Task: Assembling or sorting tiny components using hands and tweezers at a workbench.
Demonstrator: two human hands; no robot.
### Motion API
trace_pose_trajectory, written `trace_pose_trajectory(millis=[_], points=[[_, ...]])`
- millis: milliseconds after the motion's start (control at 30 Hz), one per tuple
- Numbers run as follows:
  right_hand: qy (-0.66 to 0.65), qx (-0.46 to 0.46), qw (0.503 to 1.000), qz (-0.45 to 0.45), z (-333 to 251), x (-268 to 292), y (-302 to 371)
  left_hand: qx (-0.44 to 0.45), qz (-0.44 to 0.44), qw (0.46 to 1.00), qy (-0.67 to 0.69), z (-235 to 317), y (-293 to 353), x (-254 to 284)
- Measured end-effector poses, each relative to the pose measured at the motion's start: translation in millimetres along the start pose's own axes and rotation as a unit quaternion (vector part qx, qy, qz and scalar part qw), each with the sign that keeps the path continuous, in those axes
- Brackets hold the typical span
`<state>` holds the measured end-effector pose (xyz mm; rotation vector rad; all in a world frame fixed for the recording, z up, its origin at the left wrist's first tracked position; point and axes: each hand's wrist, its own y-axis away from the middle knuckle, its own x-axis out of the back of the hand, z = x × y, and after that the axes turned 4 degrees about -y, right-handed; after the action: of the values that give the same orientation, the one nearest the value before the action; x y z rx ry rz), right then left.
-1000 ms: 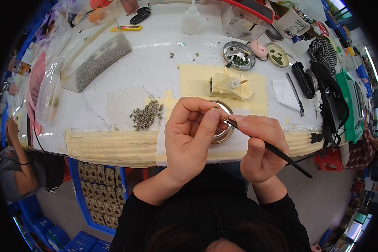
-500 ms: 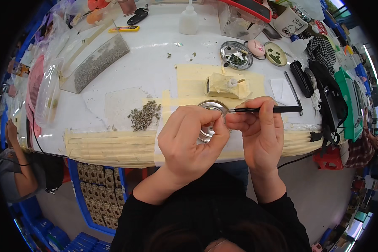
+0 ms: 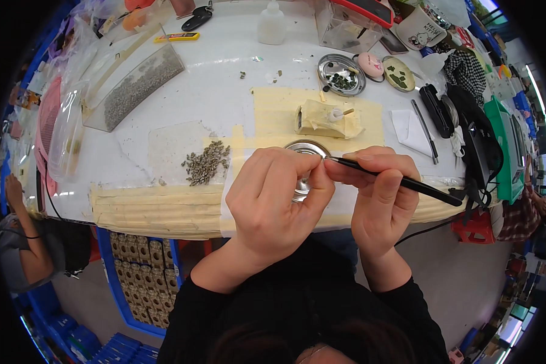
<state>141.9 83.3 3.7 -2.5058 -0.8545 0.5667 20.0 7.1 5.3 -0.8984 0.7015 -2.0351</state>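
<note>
My left hand (image 3: 273, 197) is closed in a pinch, thumb against forefinger. What it pinches, if anything, is too small to make out. My right hand (image 3: 385, 203) holds a slim black pointed tool (image 3: 428, 189) slantwise, its fine tip meeting the left fingertips. From this view I cannot tell whether the tool is tweezers. Beneath both hands sits a round shiny metal dish (image 3: 309, 147), mostly covered by them. A heap of small greyish metal pieces (image 3: 205, 164) lies left of my left hand. Beyond the dish stands a tape-wrapped block (image 3: 314, 121) with a small stick on top.
A clear tray of grey grains (image 3: 139, 88) lies at the left. Behind are a white squeeze bottle (image 3: 272, 25), a dish of dark green pieces (image 3: 342, 76) and a white mug (image 3: 420, 29). A green tray (image 3: 503, 151) stands at the right; a blue crate (image 3: 118, 285) is below the table.
The black tool's back end has swung down toward me and to the right, and my right fingers have shifted along it. My left hand stays pinched in nearly the same place.
</note>
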Motion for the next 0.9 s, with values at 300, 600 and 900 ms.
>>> trace_pose_trajectory(millis=[300,600,900], points=[[-0.041,-0.066,0.997,0.009,-2.1,1.3,-1.8,0.005,0.006,1.0,0.002,-0.1,0.7,-0.7],[-0.048,-0.088,0.995,0.017,-3.4,0.7,-1.8,0.027,0.019,0.999,0.028,0.3,-0.7,-2.6],[-0.043,-0.089,0.995,0.019,-2.8,-0.3,-2.1,0.03,0.017,0.999,0.024,-1.2,0.0,-2.5]])
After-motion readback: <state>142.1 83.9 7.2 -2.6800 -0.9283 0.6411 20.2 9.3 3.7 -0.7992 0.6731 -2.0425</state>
